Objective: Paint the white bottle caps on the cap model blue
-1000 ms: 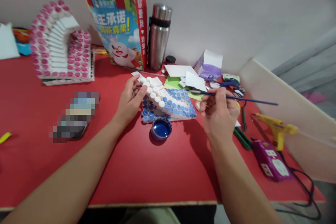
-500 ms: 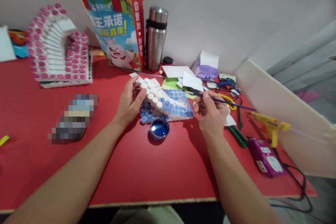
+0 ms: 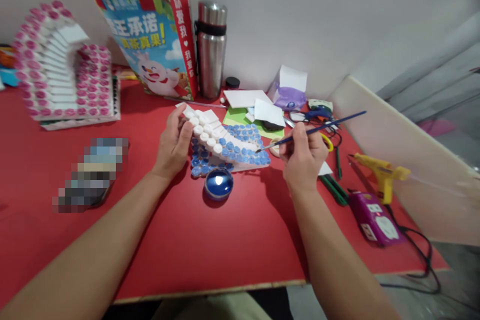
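My left hand (image 3: 174, 142) is closed on the upper left end of a curved white staircase model (image 3: 225, 144). Rows of small round pieces cover the model, many blue and those near my fingers white. In my right hand (image 3: 304, 157) is a thin paintbrush (image 3: 318, 129) with a dark blue handle. Its bristle tip points left, at the model's blue pieces on the right part; whether it touches cannot be made out. In front of the model stands a small round pot of dark blue paint (image 3: 219, 184).
A pink-and-white staircase model (image 3: 63, 65), a printed bag (image 3: 150, 35) and a steel flask (image 3: 212, 50) stand at the back. A pixelated flat object (image 3: 93, 175) lies left. To the right are a yellow glue gun (image 3: 382, 172), a purple power box (image 3: 377, 217) with cables, and paper scraps (image 3: 268, 112).
The paintbrush has tilted, its handle end rising and its tip lowering toward the model's blue pieces. The whole view has shifted slightly, while my left hand keeps its hold.
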Demonstrator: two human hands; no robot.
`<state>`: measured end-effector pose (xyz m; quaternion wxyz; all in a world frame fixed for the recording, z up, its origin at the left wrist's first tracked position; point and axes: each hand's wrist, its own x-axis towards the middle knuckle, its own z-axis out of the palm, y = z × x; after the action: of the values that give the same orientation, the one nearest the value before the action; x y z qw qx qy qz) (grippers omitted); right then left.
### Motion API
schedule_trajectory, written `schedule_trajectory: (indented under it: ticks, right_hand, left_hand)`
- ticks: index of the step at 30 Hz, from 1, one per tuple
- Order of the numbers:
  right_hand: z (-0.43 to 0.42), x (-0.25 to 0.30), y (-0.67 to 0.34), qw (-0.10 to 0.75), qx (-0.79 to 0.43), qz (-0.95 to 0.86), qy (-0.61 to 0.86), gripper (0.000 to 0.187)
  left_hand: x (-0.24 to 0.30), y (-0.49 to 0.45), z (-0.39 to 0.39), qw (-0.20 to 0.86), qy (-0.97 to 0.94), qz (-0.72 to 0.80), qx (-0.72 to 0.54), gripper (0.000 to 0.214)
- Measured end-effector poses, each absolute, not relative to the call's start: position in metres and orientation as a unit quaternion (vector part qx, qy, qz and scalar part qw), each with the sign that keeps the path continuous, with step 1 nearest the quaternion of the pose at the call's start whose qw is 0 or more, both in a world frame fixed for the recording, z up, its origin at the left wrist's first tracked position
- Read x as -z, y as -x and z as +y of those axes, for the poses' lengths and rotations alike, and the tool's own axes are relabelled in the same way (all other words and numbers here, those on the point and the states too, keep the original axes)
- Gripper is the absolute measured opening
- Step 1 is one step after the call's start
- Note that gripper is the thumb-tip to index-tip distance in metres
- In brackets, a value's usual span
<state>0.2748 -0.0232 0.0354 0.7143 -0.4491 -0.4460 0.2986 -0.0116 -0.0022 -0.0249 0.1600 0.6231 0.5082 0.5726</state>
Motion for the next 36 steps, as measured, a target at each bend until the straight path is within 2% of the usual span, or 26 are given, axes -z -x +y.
schedule_trajectory:
  ticks: [7,13,18,24,30,36]
  right_hand:
    - [-0.034,-0.039,-0.266,0.692,-0.322,-0.467,0.447,0.056]
    - [-0.052,-0.039,-0.254,0.630,-0.386,-0.557,0.379,0.038]
    - [-0.064,-0.044,-0.246,0.567,-0.327,-0.663,0.363,0.035]
    - [-0.065,-0.045,-0.238,0.502,-0.271,-0.754,0.325,0.021]
    - [-0.067,-0.037,-0.234,0.495,-0.243,-0.766,0.331,0.017]
    - [-0.066,-0.037,-0.235,0.494,-0.223,-0.762,0.355,0.020]
  left_hand:
    - [0.030,0.014,0.000,0.165,-0.600,0.515,-0.589,0.074]
    - [0.027,0.013,-0.001,0.175,-0.594,0.520,-0.589,0.076]
    - [0.026,0.012,0.000,0.122,-0.606,0.507,-0.600,0.083]
    - [0.024,0.010,-0.001,0.142,-0.601,0.518,-0.593,0.078]
    - [0.021,0.010,-0.002,0.147,-0.613,0.503,-0.592,0.076]
    - [0.022,0.011,-0.001,0.159,-0.607,0.516,-0.583,0.085]
